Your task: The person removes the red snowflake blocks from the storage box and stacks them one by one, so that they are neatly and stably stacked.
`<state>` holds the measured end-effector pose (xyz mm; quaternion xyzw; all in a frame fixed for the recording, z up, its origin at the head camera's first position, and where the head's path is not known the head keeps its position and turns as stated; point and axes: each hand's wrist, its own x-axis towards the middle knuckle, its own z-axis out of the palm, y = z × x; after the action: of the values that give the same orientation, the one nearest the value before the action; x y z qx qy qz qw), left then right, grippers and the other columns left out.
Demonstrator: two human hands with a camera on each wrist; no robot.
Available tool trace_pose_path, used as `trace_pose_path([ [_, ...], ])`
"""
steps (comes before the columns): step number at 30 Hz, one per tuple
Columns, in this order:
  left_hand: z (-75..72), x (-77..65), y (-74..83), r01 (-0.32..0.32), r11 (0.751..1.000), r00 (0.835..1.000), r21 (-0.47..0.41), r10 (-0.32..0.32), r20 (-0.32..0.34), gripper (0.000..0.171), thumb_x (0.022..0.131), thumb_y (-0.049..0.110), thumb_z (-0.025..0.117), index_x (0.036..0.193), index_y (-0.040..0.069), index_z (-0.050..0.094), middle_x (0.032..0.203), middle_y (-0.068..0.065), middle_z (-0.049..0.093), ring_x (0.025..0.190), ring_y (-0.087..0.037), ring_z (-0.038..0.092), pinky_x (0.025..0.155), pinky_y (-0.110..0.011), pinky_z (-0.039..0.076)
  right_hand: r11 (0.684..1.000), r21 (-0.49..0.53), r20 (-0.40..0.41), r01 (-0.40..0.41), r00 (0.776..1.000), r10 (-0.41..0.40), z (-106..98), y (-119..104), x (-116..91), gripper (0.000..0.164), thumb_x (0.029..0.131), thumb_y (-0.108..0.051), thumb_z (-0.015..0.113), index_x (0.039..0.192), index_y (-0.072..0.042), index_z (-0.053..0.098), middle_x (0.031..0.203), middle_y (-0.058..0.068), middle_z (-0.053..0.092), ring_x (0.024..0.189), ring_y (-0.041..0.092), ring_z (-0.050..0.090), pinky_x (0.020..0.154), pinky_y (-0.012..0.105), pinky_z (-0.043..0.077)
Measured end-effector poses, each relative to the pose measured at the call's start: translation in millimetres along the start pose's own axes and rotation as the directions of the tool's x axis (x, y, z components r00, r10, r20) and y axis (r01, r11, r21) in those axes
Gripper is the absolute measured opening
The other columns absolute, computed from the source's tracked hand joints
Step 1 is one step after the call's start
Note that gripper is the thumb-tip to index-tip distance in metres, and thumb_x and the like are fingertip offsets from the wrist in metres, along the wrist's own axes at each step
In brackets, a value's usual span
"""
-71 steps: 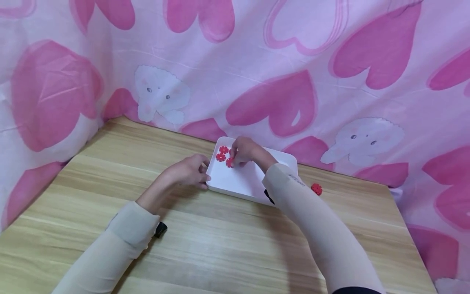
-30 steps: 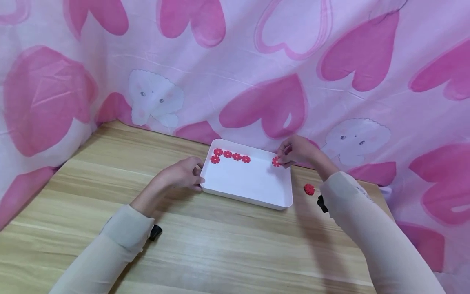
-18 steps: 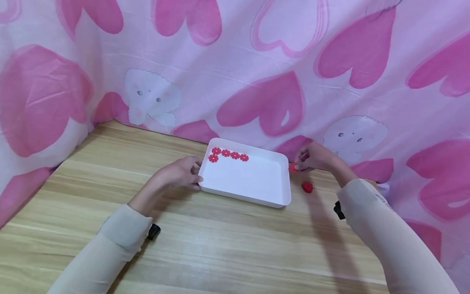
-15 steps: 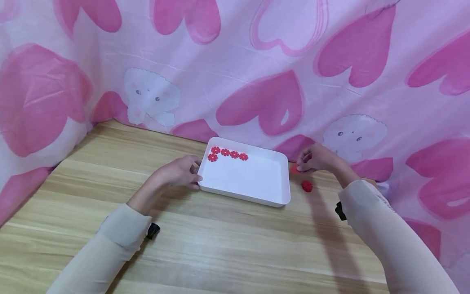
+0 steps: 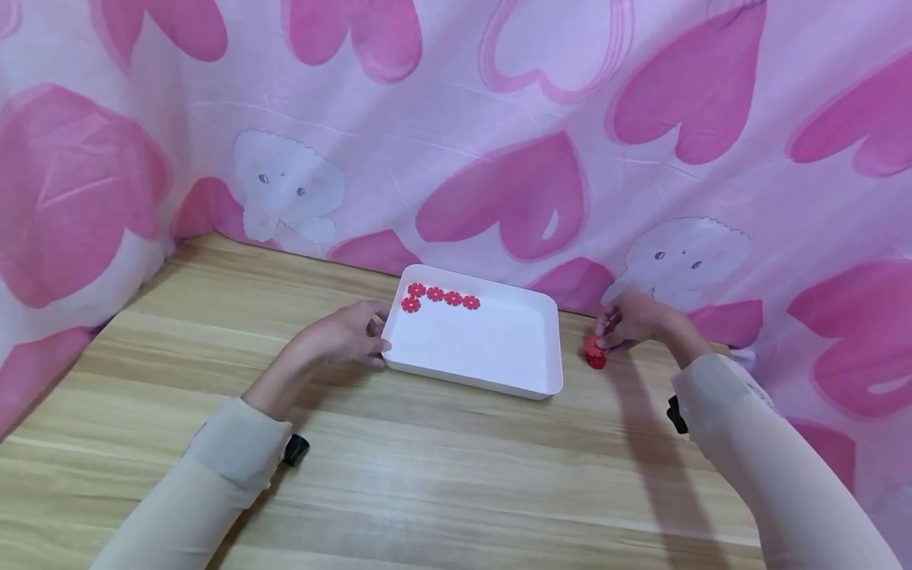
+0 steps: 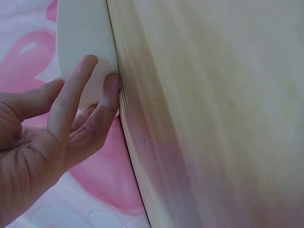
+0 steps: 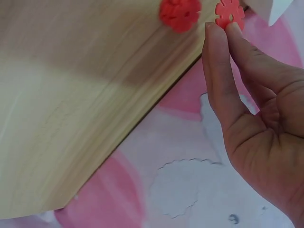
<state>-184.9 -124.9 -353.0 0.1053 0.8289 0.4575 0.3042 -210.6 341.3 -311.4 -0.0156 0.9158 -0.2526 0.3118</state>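
Observation:
A white rectangular tray (image 5: 484,348) sits on the wooden table, with several red snowflake discs (image 5: 435,294) inside along its far left edge. They form a row, one of them below its left end. My left hand (image 5: 347,333) touches the tray's left side; in the left wrist view its fingertips rest against the outer wall. To the tray's right, my right hand (image 5: 632,319) pinches one red snowflake disc (image 7: 230,12) between thumb and fingertips. That disc is close above a small pile of red discs (image 5: 596,362) on the table.
A pink curtain (image 5: 342,103) with hearts and white animal faces hangs behind the table and along its left side. The wood-grain table (image 5: 427,475) stretches in front of the tray. My right arm's shadow falls across its right part.
My right hand has moved from inside the tray, out over its right edge, to the small pile, holding a red snowflake disc. My left hand stays at the tray's left side.

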Motion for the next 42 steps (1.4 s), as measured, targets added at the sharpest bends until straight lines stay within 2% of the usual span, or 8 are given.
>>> trace_pose_path([
  [7, -0.2, -0.4, -0.1, -0.009, 1.0, 1.0, 0.009, 0.009, 0.007, 0.052, 0.104, -0.002, 0.065, 0.15, -0.013, 0.041, 0.126, -0.03, 0.061, 0.1, -0.026, 0.074, 0.088, -0.035, 0.07, 0.994, 0.083, 0.041, -0.067, 0.997, 0.064, 0.1, 13.4, -0.5, 0.015, 0.096, 0.006, 0.074, 0.109, 0.012, 0.067, 0.096, 0.012, 0.07, 0.082, 0.015, 0.07, 0.084, 0.039, 0.071],
  [15, -0.1, 0.1, 0.4, -0.002, 1.0, 1.0, 0.013, 0.002, 0.009, 0.05, 0.104, -0.003, 0.064, 0.148, -0.012, 0.043, 0.126, -0.03, 0.061, 0.1, -0.027, 0.074, 0.088, -0.035, 0.07, 0.998, 0.011, 0.011, -0.054, 0.998, 0.054, 10.1, 20.4, 5.0, 0.018, 0.096, 0.0, 0.076, 0.109, 0.009, 0.067, 0.105, 0.018, 0.068, 0.086, 0.018, 0.067, 0.08, 0.039, 0.07],
  [20, -0.2, 0.9, 1.5, 0.015, 1.0, 1.0, 0.022, -0.015, 0.011, 0.05, 0.104, -0.001, 0.065, 0.149, -0.01, 0.044, 0.127, -0.028, 0.061, 0.1, -0.025, 0.073, 0.089, -0.035, 0.07, 0.999, 0.018, -0.005, -0.049, 0.999, 0.049, 14.3, 22.9, 4.9, 0.021, 0.096, -0.002, 0.076, 0.109, 0.009, 0.065, 0.105, 0.017, 0.068, 0.085, 0.017, 0.067, 0.079, 0.04, 0.07],
  [23, -0.8, 0.2, 1.0, 0.003, 1.0, 1.0, 0.007, -0.003, 0.011, 0.049, 0.104, -0.003, 0.065, 0.148, -0.011, 0.044, 0.126, -0.029, 0.061, 0.1, -0.026, 0.073, 0.089, -0.035, 0.07, 0.999, 0.018, -0.004, -0.045, 0.999, 0.045, 13.7, 22.6, 4.2, 0.022, 0.096, -0.004, 0.076, 0.11, 0.009, 0.064, 0.103, 0.014, 0.067, 0.084, 0.017, 0.066, 0.078, 0.039, 0.069],
  [32, -0.3, -1.8, 1.3, -0.009, 1.0, 1.0, 0.0, 0.009, 0.006, 0.051, 0.104, -0.004, 0.064, 0.149, -0.013, 0.042, 0.123, -0.03, 0.061, 0.098, -0.025, 0.073, 0.087, -0.034, 0.07, 0.999, -0.036, -0.056, 0.006, 0.998, -0.008, 6.5, 14.1, 0.5, 0.022, 0.1, -0.008, 0.072, 0.114, 0.008, 0.065, 0.102, 0.015, 0.069, 0.085, 0.02, 0.064, 0.076, 0.033, 0.065],
  [37, -0.5, -1.3, 1.3, -0.002, 1.0, 1.0, 0.005, 0.002, 0.011, 0.052, 0.104, -0.003, 0.064, 0.15, -0.012, 0.042, 0.126, -0.03, 0.06, 0.1, -0.026, 0.072, 0.088, -0.034, 0.07, 1.0, 0.006, -0.064, 0.025, 0.998, -0.025, 5.2, 3.6, -1.1, 0.025, 0.101, -0.005, 0.068, 0.119, 0.012, 0.063, 0.104, 0.018, 0.071, 0.086, 0.018, 0.07, 0.086, 0.037, 0.07],
  [42, -0.7, -1.2, 1.7, 0.007, 1.0, 1.0, 0.014, -0.007, 0.012, 0.052, 0.104, -0.002, 0.065, 0.15, -0.012, 0.042, 0.129, -0.031, 0.059, 0.103, -0.027, 0.072, 0.088, -0.035, 0.07, 0.999, 0.034, -0.077, 0.016, 0.997, -0.013, 8.0, -8.6, 1.6, 0.029, 0.103, -0.009, 0.069, 0.123, 0.01, 0.062, 0.107, 0.018, 0.072, 0.087, 0.017, 0.075, 0.091, 0.038, 0.07],
])
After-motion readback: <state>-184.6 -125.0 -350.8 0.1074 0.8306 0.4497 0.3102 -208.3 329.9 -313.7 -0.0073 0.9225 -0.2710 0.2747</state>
